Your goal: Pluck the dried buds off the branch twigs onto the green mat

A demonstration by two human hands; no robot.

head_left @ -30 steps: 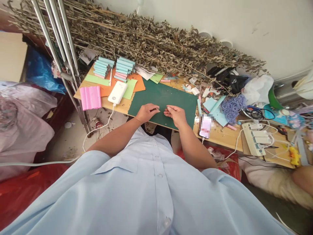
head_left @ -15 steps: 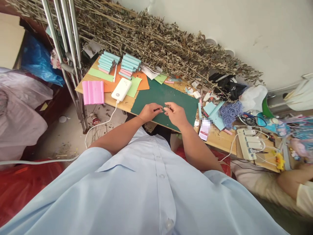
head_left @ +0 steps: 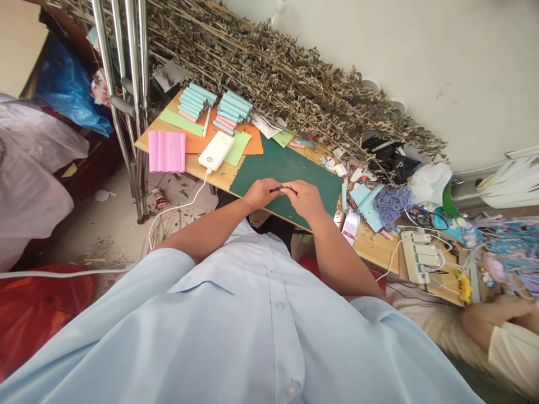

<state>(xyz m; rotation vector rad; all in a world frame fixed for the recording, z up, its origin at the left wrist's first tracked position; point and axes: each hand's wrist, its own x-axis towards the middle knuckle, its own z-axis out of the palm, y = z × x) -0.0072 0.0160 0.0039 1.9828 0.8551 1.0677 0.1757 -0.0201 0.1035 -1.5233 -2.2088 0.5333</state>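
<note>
My left hand (head_left: 263, 194) and my right hand (head_left: 304, 197) meet fingertip to fingertip over the front edge of the green mat (head_left: 290, 168). Both are closed in a pinch. A small dark bit shows between the fingers, too small to name. The mat lies on the wooden table (head_left: 370, 247). Left of it are a white power bank (head_left: 216, 151) with a cable, a pink folded sheet (head_left: 167, 151) and orange paper (head_left: 255, 143). Blue rolls (head_left: 236, 105) and a few pink ones lie behind.
Dried plant stalks (head_left: 269, 67) run along the back. Metal crutches (head_left: 120, 73) stand at the left. On the right are a phone (head_left: 350, 227), purple yarn (head_left: 393, 205), a power strip (head_left: 415, 258) and another person's arm (head_left: 480, 322).
My hands have come together, and the gap between their fingertips has closed. Dark bits that showed at both sets of fingertips are now mostly hidden. The view has shifted slightly.
</note>
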